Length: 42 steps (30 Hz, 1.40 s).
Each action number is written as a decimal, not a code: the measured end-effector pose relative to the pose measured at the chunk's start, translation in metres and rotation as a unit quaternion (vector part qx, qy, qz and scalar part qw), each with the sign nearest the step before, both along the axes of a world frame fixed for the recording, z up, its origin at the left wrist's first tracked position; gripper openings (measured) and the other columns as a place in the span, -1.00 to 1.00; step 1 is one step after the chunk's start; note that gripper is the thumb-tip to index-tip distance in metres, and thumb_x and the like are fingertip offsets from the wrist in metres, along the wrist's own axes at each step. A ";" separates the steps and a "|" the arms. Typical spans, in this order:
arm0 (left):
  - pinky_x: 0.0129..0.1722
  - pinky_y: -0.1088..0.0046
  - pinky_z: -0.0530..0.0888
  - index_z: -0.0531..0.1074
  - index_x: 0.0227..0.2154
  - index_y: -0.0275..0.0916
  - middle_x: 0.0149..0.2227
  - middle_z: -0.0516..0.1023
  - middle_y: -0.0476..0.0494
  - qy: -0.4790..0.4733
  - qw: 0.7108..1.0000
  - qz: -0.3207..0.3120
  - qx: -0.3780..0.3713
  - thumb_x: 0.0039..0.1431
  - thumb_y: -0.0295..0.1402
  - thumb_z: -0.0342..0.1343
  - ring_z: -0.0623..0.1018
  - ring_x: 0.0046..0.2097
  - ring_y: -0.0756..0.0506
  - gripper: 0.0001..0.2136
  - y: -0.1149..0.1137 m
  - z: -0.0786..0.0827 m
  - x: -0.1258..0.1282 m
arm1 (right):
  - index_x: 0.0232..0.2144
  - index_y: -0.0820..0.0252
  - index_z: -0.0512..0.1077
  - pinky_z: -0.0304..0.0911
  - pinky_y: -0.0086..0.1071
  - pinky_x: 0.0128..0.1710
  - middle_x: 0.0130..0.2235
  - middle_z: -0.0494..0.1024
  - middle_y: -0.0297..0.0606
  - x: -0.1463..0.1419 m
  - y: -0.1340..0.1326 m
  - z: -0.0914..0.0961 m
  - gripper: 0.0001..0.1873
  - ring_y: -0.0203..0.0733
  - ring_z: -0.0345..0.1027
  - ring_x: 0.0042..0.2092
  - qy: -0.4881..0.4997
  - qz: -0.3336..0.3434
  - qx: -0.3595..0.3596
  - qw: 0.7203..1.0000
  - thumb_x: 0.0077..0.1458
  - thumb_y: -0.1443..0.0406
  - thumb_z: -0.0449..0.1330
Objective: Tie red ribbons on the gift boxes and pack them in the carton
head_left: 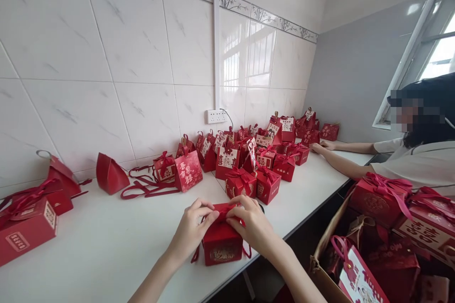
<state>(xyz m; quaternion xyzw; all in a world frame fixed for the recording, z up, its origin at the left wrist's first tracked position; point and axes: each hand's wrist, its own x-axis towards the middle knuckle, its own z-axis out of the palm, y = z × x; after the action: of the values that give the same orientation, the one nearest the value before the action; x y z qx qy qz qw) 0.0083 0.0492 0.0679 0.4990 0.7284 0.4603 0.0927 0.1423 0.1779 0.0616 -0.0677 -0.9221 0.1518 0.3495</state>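
Both hands are down on the small red cardboard gift box, which sits between them at the near edge of the white worktop. The left hand and the right hand meet over its lid, each with fingertips pinched tight on the red ribbon across the top. Just beyond the hands stand 2 more red ribboned boxes, and behind those is a crowd of red gift boxes. Well off past the right hand, a co-worker's hand rests by that crowd. Right of the right hand, an open brown carton holds more red boxes.
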 end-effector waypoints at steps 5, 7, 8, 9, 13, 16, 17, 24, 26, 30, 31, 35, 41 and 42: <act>-0.05 0.21 0.32 0.50 -0.48 -0.15 -0.26 0.42 -0.10 0.124 0.991 0.047 -0.006 0.12 -0.17 0.02 0.42 -0.14 -0.15 -0.77 -0.005 0.000 0.002 | -0.39 0.17 0.45 0.22 -0.14 -0.08 -0.18 0.44 -0.16 0.003 0.000 0.003 -0.89 -0.11 0.33 -0.14 -0.011 -0.010 0.059 0.998 0.07 0.41 0.13; -0.08 0.22 0.33 0.49 -0.49 -0.15 -0.27 0.42 -0.09 0.171 0.984 0.054 -0.007 0.12 -0.22 0.04 0.42 -0.18 -0.13 -0.80 -0.008 0.000 0.004 | -0.39 0.18 0.44 0.18 -0.12 -0.06 -0.18 0.44 -0.16 0.004 0.000 0.004 -0.87 -0.11 0.33 -0.15 -0.016 -0.017 0.083 0.996 0.09 0.42 0.10; -0.12 0.25 0.34 0.48 -0.49 -0.15 -0.28 0.41 -0.09 0.190 0.980 0.058 -0.007 0.12 -0.23 0.04 0.42 -0.21 -0.12 -0.81 -0.009 -0.001 0.006 | -0.39 0.19 0.44 0.16 -0.11 -0.05 -0.18 0.44 -0.16 0.005 0.000 0.005 -0.86 -0.11 0.32 -0.16 -0.019 -0.022 0.095 0.995 0.10 0.41 0.08; -0.16 0.28 0.36 0.47 -0.49 -0.16 -0.28 0.41 -0.09 0.204 0.977 0.062 -0.007 0.13 -0.25 0.04 0.42 -0.24 -0.10 -0.82 -0.011 -0.001 0.007 | -0.40 0.19 0.45 0.15 -0.10 -0.04 -0.18 0.44 -0.16 0.006 0.000 0.006 -0.84 -0.11 0.31 -0.16 -0.021 -0.027 0.108 0.994 0.11 0.41 0.07; -0.36 0.45 0.39 0.44 -0.47 -0.20 -0.29 0.39 -0.08 0.217 0.974 0.059 -0.016 0.17 -0.28 -0.02 0.43 -0.38 -0.01 -0.80 -0.016 0.000 0.011 | -0.42 0.18 0.45 0.10 -0.09 -0.02 -0.17 0.43 -0.16 0.009 0.003 0.007 -0.80 -0.11 0.30 -0.17 -0.022 -0.050 0.141 0.988 0.13 0.42 0.04; -0.50 0.51 0.34 0.43 -0.45 -0.20 -0.27 0.38 -0.07 0.230 0.970 0.066 -0.032 0.19 -0.26 -0.07 0.40 -0.51 0.06 -0.77 -0.019 0.001 0.013 | -0.42 0.17 0.45 0.09 -0.09 -0.02 -0.16 0.44 -0.15 0.011 0.005 0.008 -0.79 -0.12 0.29 -0.18 -0.026 -0.066 0.150 0.986 0.14 0.42 0.02; -0.53 0.51 0.32 0.43 -0.44 -0.20 -0.26 0.39 -0.07 0.246 0.965 0.076 -0.040 0.19 -0.26 -0.09 0.38 -0.54 0.08 -0.76 -0.020 0.002 0.014 | -0.42 0.17 0.45 0.08 -0.09 -0.01 -0.16 0.44 -0.15 0.012 0.005 0.008 -0.78 -0.12 0.29 -0.17 -0.031 -0.069 0.154 0.985 0.14 0.42 0.02; -0.64 0.52 0.19 0.43 -0.41 -0.20 -0.28 0.43 -0.11 0.354 0.917 0.150 -0.102 0.22 -0.34 -0.17 0.34 -0.59 0.07 -0.74 -0.023 0.002 0.030 | -0.40 0.16 0.46 0.12 -0.10 -0.03 -0.16 0.46 -0.16 0.026 0.009 0.008 -0.80 -0.12 0.32 -0.19 -0.062 -0.057 0.140 0.987 0.13 0.40 0.04; -0.64 0.52 0.19 0.42 -0.40 -0.20 -0.29 0.43 -0.09 0.331 0.926 0.145 -0.112 0.22 -0.34 -0.17 0.34 -0.60 0.08 -0.74 -0.023 0.002 0.033 | -0.38 0.14 0.47 0.18 -0.14 -0.08 -0.15 0.46 -0.16 0.028 0.011 0.013 -0.83 -0.11 0.33 -0.17 -0.065 -0.035 0.097 0.993 0.13 0.36 0.06; -0.61 0.53 0.23 0.41 -0.38 -0.19 -0.28 0.43 -0.07 0.272 0.948 0.128 -0.102 0.20 -0.34 -0.13 0.39 -0.58 0.08 -0.79 -0.023 0.003 0.035 | -0.33 0.18 0.48 0.25 -0.29 -0.16 -0.19 0.46 -0.17 0.013 0.011 0.031 -0.80 -0.16 0.36 -0.18 -0.028 0.001 -0.018 0.999 0.15 0.30 0.05; -0.60 0.53 0.24 0.40 -0.38 -0.19 -0.28 0.43 -0.06 0.265 0.951 0.126 -0.097 0.19 -0.34 -0.12 0.42 -0.56 0.06 -0.81 -0.022 0.003 0.034 | -0.34 0.19 0.48 0.26 -0.33 -0.18 -0.22 0.47 -0.18 0.004 0.010 0.035 -0.79 -0.19 0.36 -0.20 -0.032 0.024 -0.037 0.999 0.15 0.31 0.04; -0.56 0.52 0.28 0.37 -0.39 -0.19 -0.30 0.45 -0.05 0.248 0.958 0.122 -0.084 0.18 -0.35 -0.10 0.48 -0.48 0.02 -0.85 -0.021 0.004 0.034 | -0.44 0.19 0.51 0.25 -0.42 -0.31 -0.33 0.50 -0.25 -0.031 0.010 0.049 -0.82 -0.25 0.37 -0.33 -0.150 0.144 -0.049 0.977 0.09 0.32 0.11; -0.54 0.53 0.32 0.36 -0.39 -0.18 -0.26 0.46 -0.06 0.243 0.962 0.112 -0.060 0.16 -0.41 -0.10 0.49 -0.43 0.02 -0.86 -0.022 0.000 0.031 | -0.45 0.13 0.55 0.19 -0.48 -0.41 -0.36 0.55 -0.29 -0.049 0.013 0.062 -0.88 -0.26 0.37 -0.38 -0.280 0.179 -0.019 0.943 -0.04 0.36 0.20; -0.54 0.53 0.33 0.36 -0.39 -0.18 -0.25 0.46 -0.06 0.242 0.962 0.114 -0.056 0.15 -0.41 -0.09 0.50 -0.42 0.01 -0.87 -0.022 0.000 0.031 | -0.46 0.14 0.55 0.19 -0.49 -0.42 -0.37 0.55 -0.29 -0.049 0.013 0.063 -0.89 -0.26 0.37 -0.38 -0.289 0.176 -0.017 0.941 -0.06 0.35 0.21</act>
<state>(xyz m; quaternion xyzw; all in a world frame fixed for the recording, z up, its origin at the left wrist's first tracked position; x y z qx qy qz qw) 0.0393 0.0275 0.0675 0.5030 0.8058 0.2918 -0.1120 0.0930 0.1909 0.1249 0.0492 -0.9779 0.2002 0.0341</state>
